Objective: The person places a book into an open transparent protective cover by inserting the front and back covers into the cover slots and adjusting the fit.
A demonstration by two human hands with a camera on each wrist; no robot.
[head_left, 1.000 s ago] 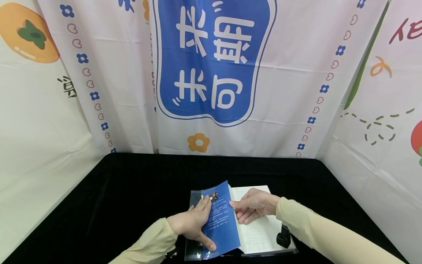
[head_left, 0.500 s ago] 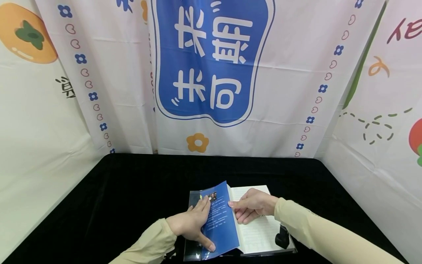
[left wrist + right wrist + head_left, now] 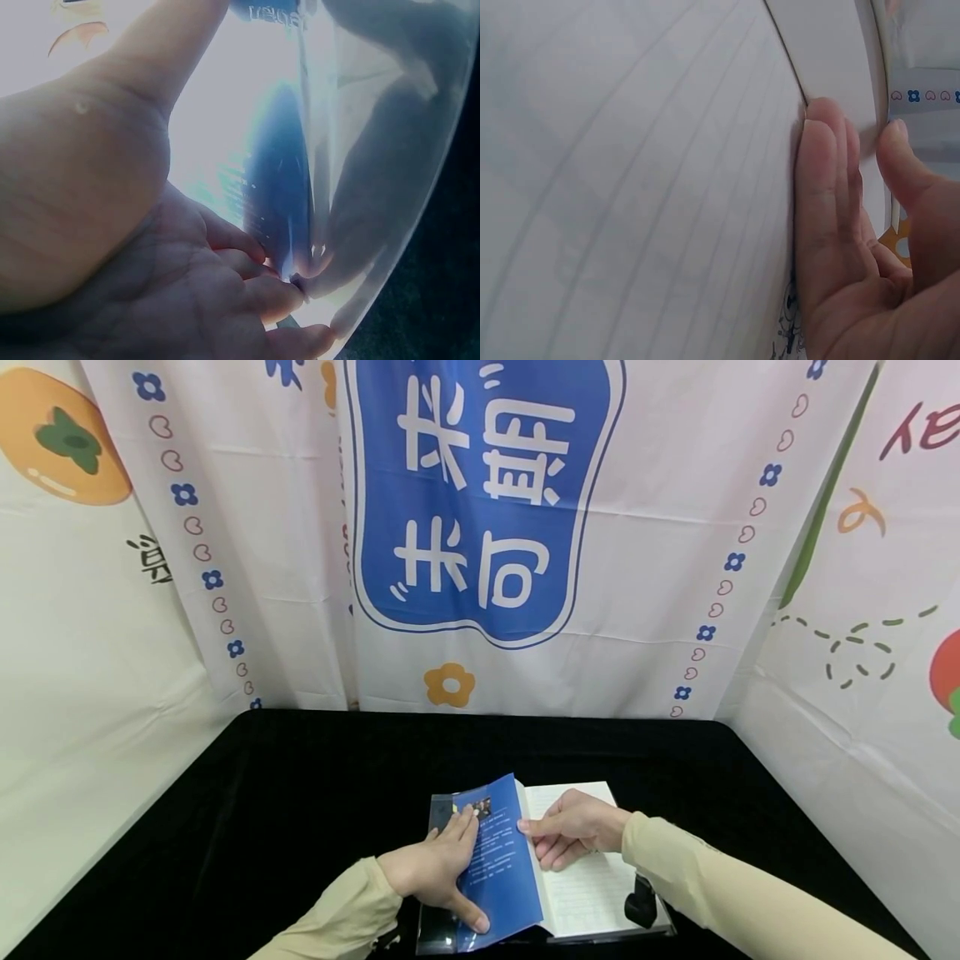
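**Only a slight leftward lean since half a second ago**

The right hand (image 3: 573, 831) and the edge it holds have eased a touch to the left; all else looks unchanged. Its thumb and fingers are clamped on that edge, thumb on the outer face, fingers lying flat against the page side. The left hand (image 3: 437, 870) lies palm down with fingers and thumb spread apart, pressing.

Under both is the glossy blue paper cover (image 3: 501, 860), printed with pale text and a small photo, standing tilted above the open book with white lined pages (image 3: 592, 893). The book lies on the near part of the black cloth-covered worktop (image 3: 300, 827). Along the cover's left side, clear glossy plastic film (image 3: 390, 187) bows up beside the left fingers.

The step in hand seems to be settling the cover against that film. To do it well, the left palm should press evenly along the whole side, near corner to far corner, so no bubble stays under the plastic. The right pinch is best kept light: a hard squeeze could crease the paper or drag a page along. Guiding the edge level, rather than from one point, should keep the cover square.
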